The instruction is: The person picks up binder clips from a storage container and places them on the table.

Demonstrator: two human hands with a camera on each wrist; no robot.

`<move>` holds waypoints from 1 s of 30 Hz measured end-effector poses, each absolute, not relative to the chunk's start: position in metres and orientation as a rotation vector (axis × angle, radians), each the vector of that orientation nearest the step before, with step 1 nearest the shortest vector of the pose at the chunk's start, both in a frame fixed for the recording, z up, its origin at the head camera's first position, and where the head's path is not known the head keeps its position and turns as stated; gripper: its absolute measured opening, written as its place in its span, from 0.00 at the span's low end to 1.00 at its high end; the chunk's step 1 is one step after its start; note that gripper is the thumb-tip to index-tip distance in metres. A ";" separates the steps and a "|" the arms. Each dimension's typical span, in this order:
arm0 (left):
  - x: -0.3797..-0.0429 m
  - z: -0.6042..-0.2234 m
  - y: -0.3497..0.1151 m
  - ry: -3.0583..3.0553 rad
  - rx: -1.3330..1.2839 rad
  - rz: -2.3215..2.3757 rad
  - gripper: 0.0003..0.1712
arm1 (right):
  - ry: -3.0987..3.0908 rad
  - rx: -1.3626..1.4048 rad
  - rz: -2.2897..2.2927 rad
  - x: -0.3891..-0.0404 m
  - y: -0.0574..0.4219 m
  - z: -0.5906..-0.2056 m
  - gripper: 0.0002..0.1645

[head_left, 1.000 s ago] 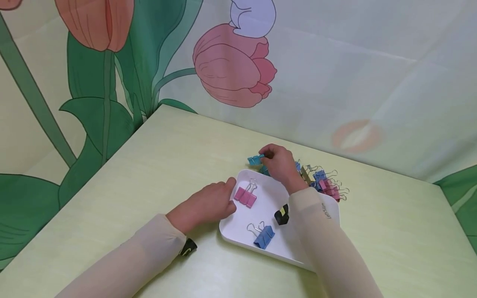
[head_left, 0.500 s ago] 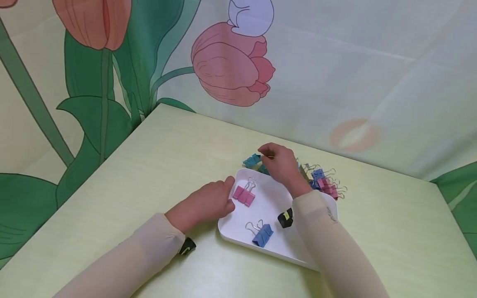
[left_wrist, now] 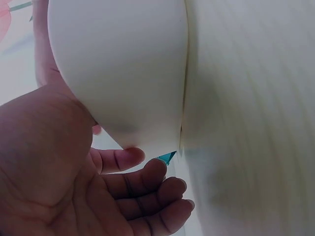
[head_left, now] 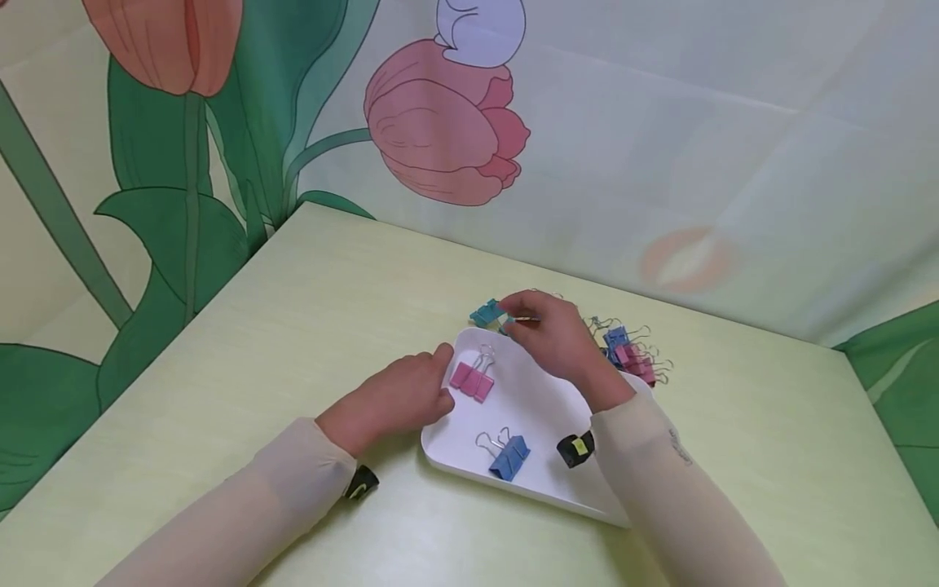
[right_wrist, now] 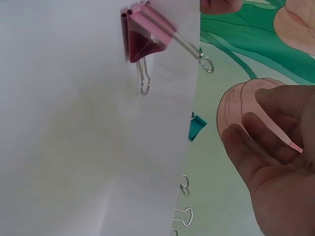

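My left hand (head_left: 396,399) grips the left edge of a white tray (head_left: 440,444), thumb at the rim; in the left wrist view its fingers curl below the wall. My right hand (head_left: 553,334) hovers over the tray's far edge, thumb and fingers apart. The right wrist view shows nothing between its fingers (right_wrist: 236,147). Just left of those fingertips a teal binder clip (head_left: 486,313) lies on the table, with more teal partly hidden beside it. Inside the tray are a pink binder clip (head_left: 472,381) and a blue binder clip (head_left: 509,456).
Behind the tray's far right side lies a pile of blue and pink binder clips (head_left: 631,355), partly covered by my right hand. Black wrist devices (head_left: 575,449) hang under both sleeves. A tulip-printed curtain (head_left: 587,163) borders the pale table (head_left: 352,302) at the back.
My right hand has let go of the teal binder clip, which now lies on the table behind the tray. That hand has drawn slightly nearer; my left hand keeps its grip on the tray.
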State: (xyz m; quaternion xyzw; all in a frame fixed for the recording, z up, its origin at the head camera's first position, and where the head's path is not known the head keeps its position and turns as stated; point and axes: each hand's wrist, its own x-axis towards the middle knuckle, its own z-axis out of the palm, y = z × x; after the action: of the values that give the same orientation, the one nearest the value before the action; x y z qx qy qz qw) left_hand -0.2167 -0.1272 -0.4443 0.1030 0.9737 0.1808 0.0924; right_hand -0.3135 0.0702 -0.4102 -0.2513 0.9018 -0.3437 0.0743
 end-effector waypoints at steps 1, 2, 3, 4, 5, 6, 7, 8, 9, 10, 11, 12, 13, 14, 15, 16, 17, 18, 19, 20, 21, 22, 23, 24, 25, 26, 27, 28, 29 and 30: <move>-0.217 -0.444 -0.127 2.892 0.306 0.542 0.23 | 2.702 -0.770 -1.038 -0.311 0.072 -0.409 0.19; -0.216 -0.444 -0.127 2.893 0.307 0.542 0.23 | 2.698 -0.784 -1.045 -0.309 0.073 -0.408 0.18; -0.216 -0.444 -0.128 2.893 0.305 0.542 0.23 | 2.691 -0.799 -1.054 -0.307 0.075 -0.406 0.18; -0.216 -0.443 -0.128 2.891 0.301 0.544 0.23 | 2.681 -0.810 -1.065 -0.305 0.076 -0.405 0.18; -0.216 -0.443 -0.128 2.888 0.295 0.546 0.23 | 2.668 -0.815 -1.077 -0.302 0.078 -0.403 0.18; -0.216 -0.442 -0.128 2.885 0.291 0.547 0.23 | 2.656 -0.816 -1.088 -0.300 0.079 -0.401 0.18; -0.216 -0.442 -0.128 2.882 0.287 0.550 0.24 | 2.640 -0.819 -1.098 -0.297 0.080 -0.399 0.18; -0.216 -0.442 -0.128 2.879 0.284 0.547 0.24 | 2.620 -0.823 -1.109 -0.294 0.082 -0.398 0.18; -0.216 -0.441 -0.128 2.875 0.281 0.548 0.24 | 2.596 -0.830 -1.120 -0.292 0.083 -0.396 0.18; -0.216 -0.441 -0.128 2.873 0.276 0.545 0.25 | 2.574 -0.842 -1.125 -0.289 0.084 -0.395 0.18; -0.216 -0.441 -0.128 2.872 0.275 0.545 0.25 | 2.555 -0.862 -1.126 -0.287 0.086 -0.394 0.18; -0.217 -0.441 -0.128 2.871 0.276 0.542 0.25 | 2.537 -0.886 -1.125 -0.284 0.087 -0.393 0.18; -0.217 -0.441 -0.128 2.869 0.276 0.543 0.25 | 2.518 -0.912 -1.123 -0.282 0.088 -0.392 0.18; -0.217 -0.441 -0.128 2.869 0.278 0.542 0.25 | 2.500 -0.943 -1.122 -0.281 0.089 -0.393 0.18; -0.217 -0.441 -0.128 2.869 0.280 0.545 0.25 | 2.482 -0.971 -1.122 -0.279 0.091 -0.392 0.18; -0.217 -0.440 -0.128 2.870 0.283 0.545 0.24 | 2.471 -1.001 -1.117 -0.277 0.092 -0.393 0.18; -0.217 -0.440 -0.128 2.871 0.290 0.549 0.24 | 2.462 -1.022 -1.112 -0.275 0.093 -0.393 0.18; -0.217 -0.440 -0.127 2.873 0.294 0.549 0.24 | 2.446 -1.042 -1.114 -0.274 0.094 -0.394 0.18; -0.217 -0.440 -0.127 2.875 0.298 0.551 0.23 | 2.432 -1.059 -1.115 -0.273 0.095 -0.394 0.18; -0.217 -0.440 -0.127 2.877 0.300 0.550 0.23 | 2.417 -1.077 -1.113 -0.272 0.097 -0.396 0.18; -0.217 -0.440 -0.127 2.877 0.301 0.551 0.23 | 2.400 -1.086 -1.112 -0.271 0.098 -0.396 0.18; -0.217 -0.440 -0.126 2.878 0.303 0.550 0.23 | 2.384 -1.097 -1.105 -0.270 0.099 -0.397 0.18; -0.217 -0.441 -0.126 2.879 0.304 0.548 0.23 | 2.369 -1.102 -1.095 -0.269 0.100 -0.399 0.19; -0.217 -0.441 -0.126 2.879 0.304 0.545 0.23 | 2.355 -1.105 -1.082 -0.269 0.101 -0.400 0.18; -0.217 -0.441 -0.126 2.878 0.301 0.544 0.23 | 2.339 -1.107 -1.065 -0.268 0.102 -0.401 0.18; -0.217 -0.441 -0.125 2.878 0.299 0.543 0.23 | 2.322 -1.108 -1.044 -0.267 0.103 -0.401 0.18; -0.217 -0.441 -0.125 2.878 0.297 0.542 0.23 | 2.307 -1.107 -1.021 -0.266 0.104 -0.402 0.18; -0.217 -0.440 -0.125 2.878 0.297 0.542 0.23 | 2.295 -1.108 -0.993 -0.265 0.105 -0.402 0.18; -0.217 -0.440 -0.125 2.880 0.298 0.541 0.23 | 2.282 -1.115 -0.968 -0.265 0.106 -0.404 0.17; -0.216 -0.440 -0.125 2.881 0.297 0.541 0.23 | 2.268 -1.121 -0.947 -0.264 0.106 -0.404 0.17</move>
State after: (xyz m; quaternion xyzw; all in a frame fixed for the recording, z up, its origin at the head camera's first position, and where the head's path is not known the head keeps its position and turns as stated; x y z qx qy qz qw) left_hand -0.2165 -0.1245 -0.4402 0.1005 0.9731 0.1827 0.0976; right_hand -0.2641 0.1064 -0.4044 -0.4050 0.8194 -0.3420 0.2181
